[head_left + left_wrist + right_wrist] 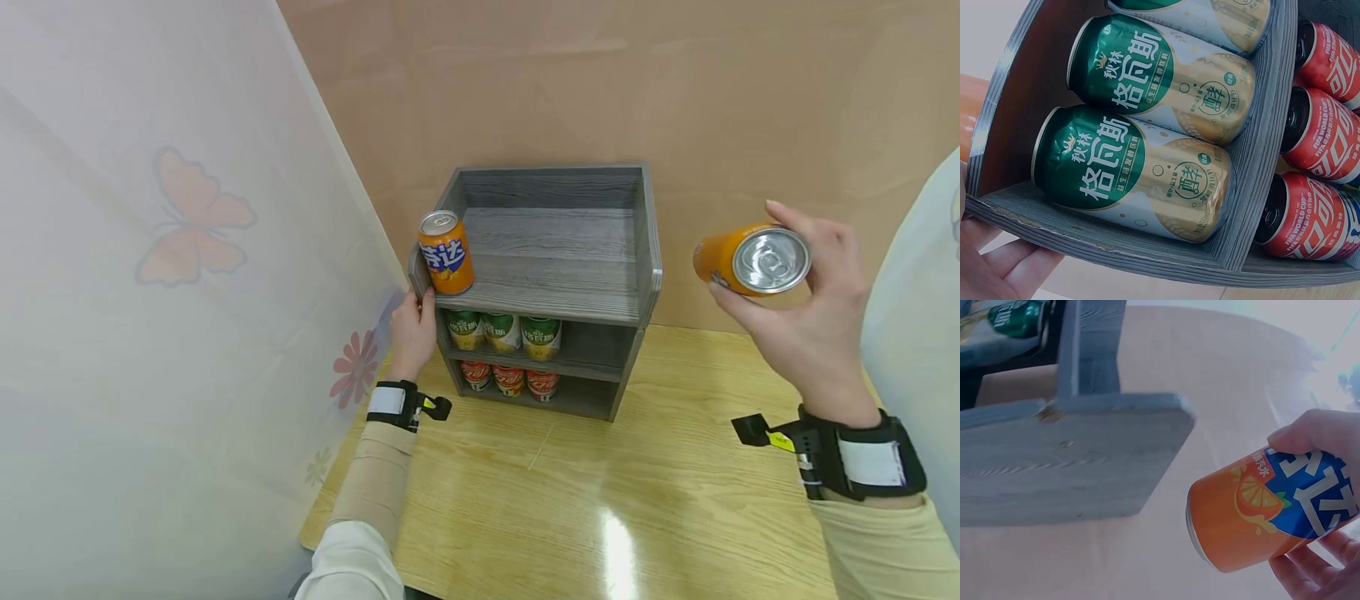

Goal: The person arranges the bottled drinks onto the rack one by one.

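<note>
A grey wooden shelf rack (555,312) stands on the table. Its left side panel is gripped by my left hand (414,332), near the top board. On that top board, at the left end, an orange soda can (447,260) stands upright. My right hand (817,308) holds a second orange soda can (1272,509) in the air, right of the rack, tilted with its silver end facing the head camera. Thumb and fingers curl round this can. In the left wrist view the left fingers (1019,265) lie along the panel's edge.
Green-and-gold cans (1135,172) line the left part of the middle shelf. Below them, red cans (1316,215) stand on the bottom shelf. The wooden table (517,492) extends in front. White curtain-like sheets (187,333) flank both sides, and a brown wall (555,83) is behind.
</note>
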{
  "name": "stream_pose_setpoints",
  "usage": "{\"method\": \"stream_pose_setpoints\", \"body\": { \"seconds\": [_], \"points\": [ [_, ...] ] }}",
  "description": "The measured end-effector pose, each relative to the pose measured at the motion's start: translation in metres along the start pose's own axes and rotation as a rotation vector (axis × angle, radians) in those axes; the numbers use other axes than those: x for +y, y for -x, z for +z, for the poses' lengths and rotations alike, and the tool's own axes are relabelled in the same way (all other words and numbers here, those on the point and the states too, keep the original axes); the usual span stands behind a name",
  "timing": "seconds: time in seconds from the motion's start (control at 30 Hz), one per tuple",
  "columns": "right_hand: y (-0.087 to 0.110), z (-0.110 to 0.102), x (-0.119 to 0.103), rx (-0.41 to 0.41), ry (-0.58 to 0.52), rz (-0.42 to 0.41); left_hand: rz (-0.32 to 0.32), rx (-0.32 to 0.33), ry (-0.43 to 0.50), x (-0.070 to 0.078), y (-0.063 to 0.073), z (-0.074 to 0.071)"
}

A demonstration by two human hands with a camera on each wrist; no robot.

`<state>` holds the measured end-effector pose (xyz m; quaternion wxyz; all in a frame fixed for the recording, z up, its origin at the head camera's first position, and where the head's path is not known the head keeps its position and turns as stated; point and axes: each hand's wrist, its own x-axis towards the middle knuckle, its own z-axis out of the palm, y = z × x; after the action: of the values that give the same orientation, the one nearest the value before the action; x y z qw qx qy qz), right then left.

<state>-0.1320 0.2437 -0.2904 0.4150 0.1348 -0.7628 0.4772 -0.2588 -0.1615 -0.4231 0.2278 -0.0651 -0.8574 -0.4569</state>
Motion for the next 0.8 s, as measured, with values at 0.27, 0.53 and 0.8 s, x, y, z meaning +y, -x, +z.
{"method": "stream_pose_setpoints", "body": {
  "seconds": [0.27,0.53,0.8],
  "points": [
    [-0.008,0.014,-0.033,0.03,-0.003,-0.088,0.005,0.0,0.007,0.002,0.0,0.0],
    [-0.016,0.036,-0.044,-0.017,-0.003,-0.181,0.006,0.009,-0.003,0.002,0.001,0.0],
    [-0.019,0.075,-0.035,-0.099,-0.048,-0.336,0.001,0.016,-0.003,0.001,0.001,0.0]
  ]
}}
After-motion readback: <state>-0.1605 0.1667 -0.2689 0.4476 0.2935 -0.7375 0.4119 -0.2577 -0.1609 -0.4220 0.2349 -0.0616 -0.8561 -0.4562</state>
